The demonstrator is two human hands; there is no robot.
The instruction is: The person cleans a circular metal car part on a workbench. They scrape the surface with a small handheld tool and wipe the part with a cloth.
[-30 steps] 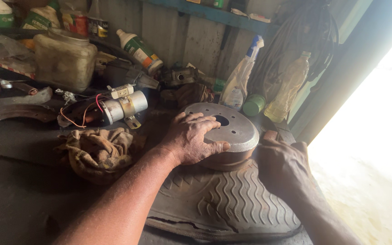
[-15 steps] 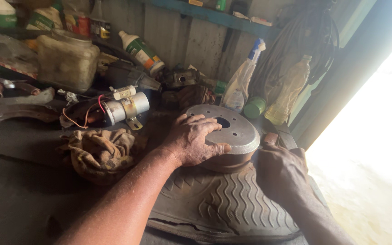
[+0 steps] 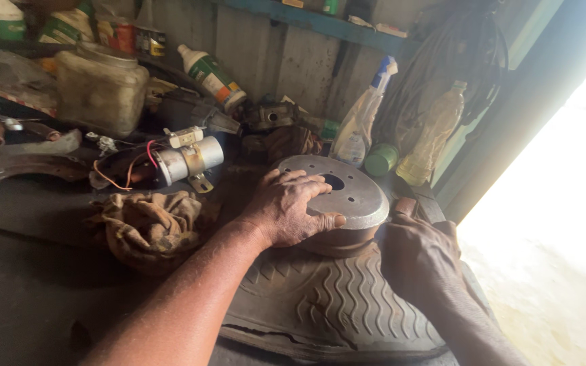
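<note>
Round metal brake drum (image 3: 350, 196) sitting flat-face up on ribbed rubber mat (image 3: 334, 305), near bench's right end. Left hand (image 3: 286, 207) lying spread over drum top, fingers wide, thumb pressing rim. Right hand (image 3: 418, 254) curling against drum's right side; grip hidden, cannot tell. Crumpled rag (image 3: 147, 227) lying left of mat. Silver cylindrical coil (image 3: 188, 159) with red wire sitting behind. Spray bottle (image 3: 361, 122) standing at back wall.

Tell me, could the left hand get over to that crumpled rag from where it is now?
Probably yes. The left hand lies flat on the metal drum, and the rag sits just beside its forearm on the bench, with nothing between them.
</note>
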